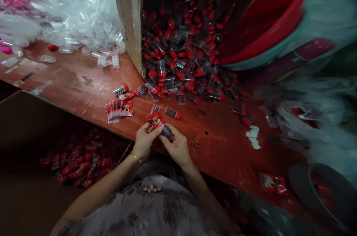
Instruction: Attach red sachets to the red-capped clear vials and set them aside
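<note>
My left hand is closed with fingertips and thumb on a small red printed packet. My right hand pinches a dark, dotted clear container, which touches the packet; whether it is partly inside cannot be made out. Just beyond my hands lies a red-capped dotted container, with another clear dotted piece beside it. To the left, a fanned stack of red printed packets rests on the table. Above that stack lies one more capped container near a loose red packet.
A cardboard box on its side spills red-capped containers onto the red-brown table. Clear cups are heaped at left. Red basin, white pieces and plastic bags stand right. Below left, a box holds red packets.
</note>
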`<state>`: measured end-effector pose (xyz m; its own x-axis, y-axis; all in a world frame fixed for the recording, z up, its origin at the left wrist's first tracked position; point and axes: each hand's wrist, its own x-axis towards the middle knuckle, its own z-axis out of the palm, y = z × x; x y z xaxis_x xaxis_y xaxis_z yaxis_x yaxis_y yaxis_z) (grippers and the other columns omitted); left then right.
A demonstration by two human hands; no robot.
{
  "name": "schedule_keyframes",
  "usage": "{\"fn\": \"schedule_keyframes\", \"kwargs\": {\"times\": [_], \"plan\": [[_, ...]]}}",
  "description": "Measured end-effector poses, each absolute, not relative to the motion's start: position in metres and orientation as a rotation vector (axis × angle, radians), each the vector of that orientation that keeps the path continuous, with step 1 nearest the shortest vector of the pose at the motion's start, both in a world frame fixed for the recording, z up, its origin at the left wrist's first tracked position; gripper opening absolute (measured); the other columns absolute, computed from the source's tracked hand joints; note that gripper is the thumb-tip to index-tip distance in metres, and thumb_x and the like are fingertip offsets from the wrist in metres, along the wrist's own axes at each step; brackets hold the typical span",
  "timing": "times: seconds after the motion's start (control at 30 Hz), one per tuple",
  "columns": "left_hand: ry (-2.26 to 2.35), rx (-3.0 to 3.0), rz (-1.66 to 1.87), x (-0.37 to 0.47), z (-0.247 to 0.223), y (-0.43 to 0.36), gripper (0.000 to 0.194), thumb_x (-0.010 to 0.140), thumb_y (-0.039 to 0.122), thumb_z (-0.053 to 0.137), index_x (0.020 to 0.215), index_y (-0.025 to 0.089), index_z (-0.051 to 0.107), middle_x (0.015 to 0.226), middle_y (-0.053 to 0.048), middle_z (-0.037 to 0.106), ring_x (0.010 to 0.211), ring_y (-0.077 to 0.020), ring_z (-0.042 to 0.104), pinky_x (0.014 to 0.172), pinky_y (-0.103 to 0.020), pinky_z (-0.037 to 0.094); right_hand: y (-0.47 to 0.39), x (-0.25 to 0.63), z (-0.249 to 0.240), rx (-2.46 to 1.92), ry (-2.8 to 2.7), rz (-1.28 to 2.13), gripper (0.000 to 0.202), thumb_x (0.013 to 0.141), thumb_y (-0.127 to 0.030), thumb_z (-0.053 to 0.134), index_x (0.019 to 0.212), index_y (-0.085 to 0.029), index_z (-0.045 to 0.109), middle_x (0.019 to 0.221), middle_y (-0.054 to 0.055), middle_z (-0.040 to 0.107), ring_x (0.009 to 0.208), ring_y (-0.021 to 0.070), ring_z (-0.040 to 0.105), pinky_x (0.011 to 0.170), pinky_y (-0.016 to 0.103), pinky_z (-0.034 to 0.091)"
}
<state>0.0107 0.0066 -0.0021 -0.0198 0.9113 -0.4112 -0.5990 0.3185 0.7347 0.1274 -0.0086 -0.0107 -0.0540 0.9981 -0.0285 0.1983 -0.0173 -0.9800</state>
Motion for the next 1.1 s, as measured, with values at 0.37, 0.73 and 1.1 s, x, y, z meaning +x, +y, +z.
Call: {"fn": "schedule_keyframes", "kwargs": {"times": [0.37,0.73,1.1], "plan": [[0.996,0.36,1.226,0.007,0.009,0.007,0.032,0.054,0.035,0.079,0.075,0.012,0.068,0.077,-0.006,0.07,0.062,-0.0117,0.059,0.058,-0.023,0.045,-0.013,0.117,-0.002,-1.262,-1.154,1.275,0.018,0.076,-0.034,0.06,0.084,-0.019,0.057,0.056,-0.005,0.056,0.043,0.0073,0.051,0.045,0.019,0.044],[0.925,0.442,1.094,-0.01,0.006,0.002,0.029,0.062,0.038,0.073,0.073,0.012,0.07,0.066,-0.004,0.065,0.061,-0.012,0.058,0.06,-0.023,0.046,-0.006,0.105,-0.01,-1.22,-1.039,1.351,0.029,0.06,-0.039,0.074,0.066,-0.02,0.053,0.049,-0.007,0.056,0.035,0.0069,0.049,0.037,0.018,0.042],[0.994,0.453,1.238,-0.029,0.013,-0.004,0.034,0.06,0.04,0.076,0.079,0.013,0.07,0.076,-0.004,0.069,0.071,-0.0134,0.061,0.075,-0.025,0.046,0.004,0.098,0.0,-1.203,-1.223,1.428,0.023,0.07,-0.04,0.067,0.072,-0.019,0.056,0.055,-0.005,0.059,0.039,0.0084,0.054,0.039,0.019,0.045]]}}
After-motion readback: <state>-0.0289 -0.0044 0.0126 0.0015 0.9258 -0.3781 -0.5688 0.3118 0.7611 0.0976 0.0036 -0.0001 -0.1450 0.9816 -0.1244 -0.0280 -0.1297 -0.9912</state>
